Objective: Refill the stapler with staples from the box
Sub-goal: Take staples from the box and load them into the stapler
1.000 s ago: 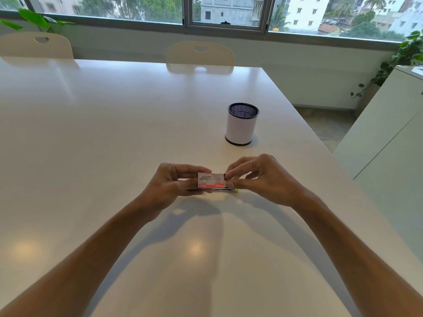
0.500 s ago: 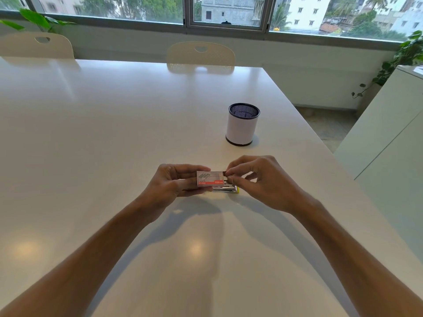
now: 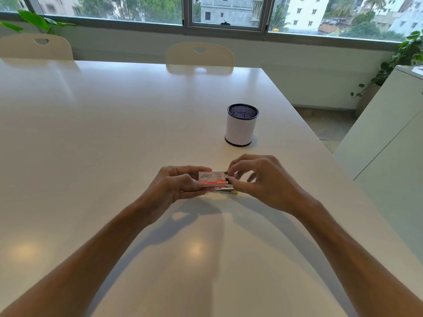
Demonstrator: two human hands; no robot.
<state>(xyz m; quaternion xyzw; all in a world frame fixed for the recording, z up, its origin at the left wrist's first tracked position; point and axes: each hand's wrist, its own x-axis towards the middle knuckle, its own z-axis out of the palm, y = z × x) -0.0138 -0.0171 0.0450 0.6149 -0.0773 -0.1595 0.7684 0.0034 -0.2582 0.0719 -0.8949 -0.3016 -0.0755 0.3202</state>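
Since a second ago the box has barely shifted, but its right end has changed: a dark inner tray now shows past the sleeve, where earlier the right fingers covered a closed end. That suggests the box is being slid open, so the task appears to be at its first step, reaching the staples; no strip is visible yet.

The left hand grips the box by its left end, thumb on the near face and fingers behind, holding it just above the desk at the centre of the frame. The right hand pinches at the box's right end with thumb and forefinger; the other fingers curl loosely.

The stapler lies on the desk directly below the box and between the two hands, only a silvery bar with a yellow tip showing. Whether it is already open cannot be told. A mesh pen cup stands further up the frame, right of centre, well apart.
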